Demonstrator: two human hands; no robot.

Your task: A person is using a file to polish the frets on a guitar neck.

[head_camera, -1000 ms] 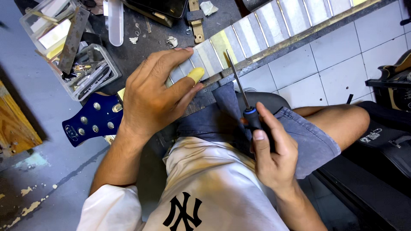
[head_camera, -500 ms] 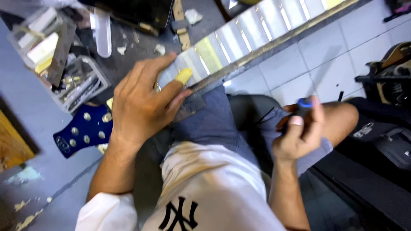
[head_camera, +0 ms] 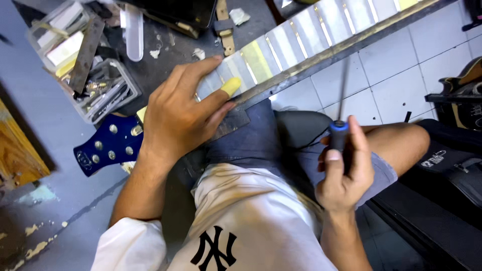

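While you sit with a long guitar neck with taped-over frets (head_camera: 301, 45) laid slantwise across your lap, its taped fretboard runs from your knee up toward the top right of the view, and its dark blue headstock with silver tuner posts (head_camera: 105, 145) juts out past your left thigh, over the grey floor (head_camera: 45, 115). Under the far part of the neck lies a floor of pale square tiles (head_camera: 401, 70).

Your left hand (head_camera: 178, 118) rests flat on the neck close to the headstock, fingers spread and pressing down, not curled around anything; one fingertip wears a yellow cover (head_camera: 231, 86) that touches the tape. Your right hand (head_camera: 344, 175) is closed in a fist around the black and blue handle of a thin-shafted screwdriver (head_camera: 339, 135), held upright over your right thigh, well apart from the neck. Its slim metal shaft points up toward the neck's edge, blurred, so you cannot tell where the tip ends.

Beyond your left hand, a clear plastic compartment box of small metal parts (head_camera: 85, 75) sits on the floor, near the headstock.
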